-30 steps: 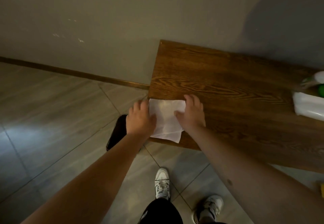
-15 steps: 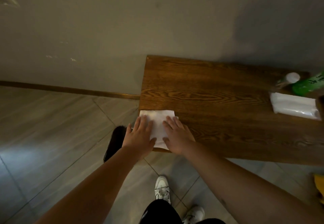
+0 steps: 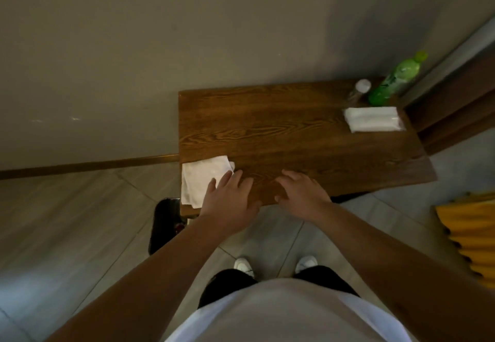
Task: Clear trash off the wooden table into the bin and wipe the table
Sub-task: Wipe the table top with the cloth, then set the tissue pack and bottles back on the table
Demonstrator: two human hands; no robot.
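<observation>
A folded white cloth [image 3: 202, 179] lies on the near left corner of the wooden table [image 3: 281, 132]. My left hand [image 3: 230, 198] is spread flat over the table's front edge, its fingertips at the cloth's right side. My right hand [image 3: 300, 194] hovers over the bare wood to the right, fingers apart, holding nothing. A black bin [image 3: 167, 224] stands on the floor under the table's left corner.
At the table's far right stand a green bottle [image 3: 393, 80] and a small white-capped bottle [image 3: 360, 90], with a white tissue pack [image 3: 373, 119] in front of them. A yellow object [image 3: 471, 237] lies on the floor at right. The wall runs behind the table.
Both hands have come off the cloth and shifted right; the cloth stays on the left corner. The view has pulled back, showing the whole table.
</observation>
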